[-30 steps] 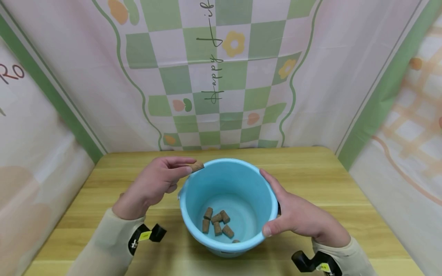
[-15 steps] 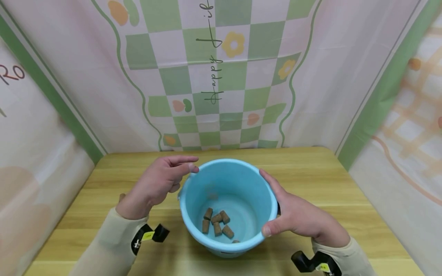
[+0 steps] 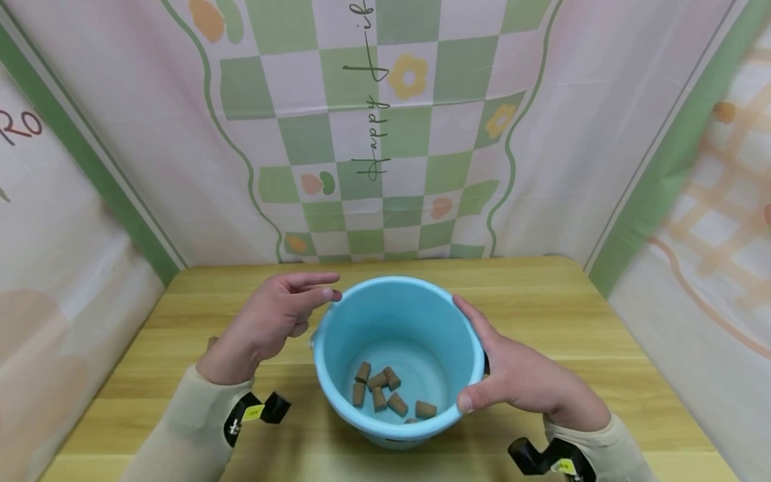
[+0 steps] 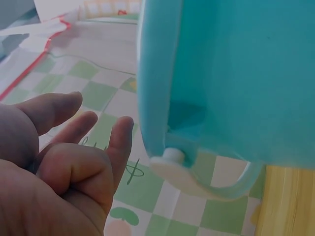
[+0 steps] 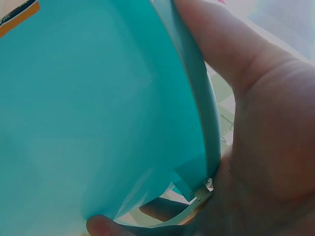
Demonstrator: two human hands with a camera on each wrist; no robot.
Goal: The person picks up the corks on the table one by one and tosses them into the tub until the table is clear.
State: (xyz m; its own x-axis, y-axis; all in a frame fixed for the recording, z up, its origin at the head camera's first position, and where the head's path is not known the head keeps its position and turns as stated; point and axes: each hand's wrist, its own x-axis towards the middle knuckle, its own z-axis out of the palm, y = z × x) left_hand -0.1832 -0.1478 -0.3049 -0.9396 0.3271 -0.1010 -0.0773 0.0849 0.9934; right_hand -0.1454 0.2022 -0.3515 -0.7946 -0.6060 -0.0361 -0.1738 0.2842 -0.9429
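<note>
A light blue bucket (image 3: 326, 381) stands upright on the table, with several brown corks (image 3: 378, 399) on its bottom. My left hand (image 3: 272, 320) hovers by the bucket's left rim and holds nothing; thumb and forefinger reach out apart, while other fingers are bent. In the left wrist view a gap shows between these fingers and the bucket wall (image 4: 162, 73). At the right side my right hand (image 3: 521, 375) grips the bucket, its thumb on the rim and fingers around the outside. The right wrist view shows the thumb and a fingertip against the blue wall (image 5: 98, 113).
The wooden table (image 3: 602, 348) extends around the bucket, backed by a checked cloth (image 3: 355, 134) and flanked by cloth sides. A small brown piece (image 3: 211, 342) pokes out behind my left wrist. The bucket's handle (image 4: 231, 189) hangs at its left side.
My left hand has let go of a cork, which dropped into the bucket and now lies near the front right of its bottom. The right hand has stayed on the bucket.
</note>
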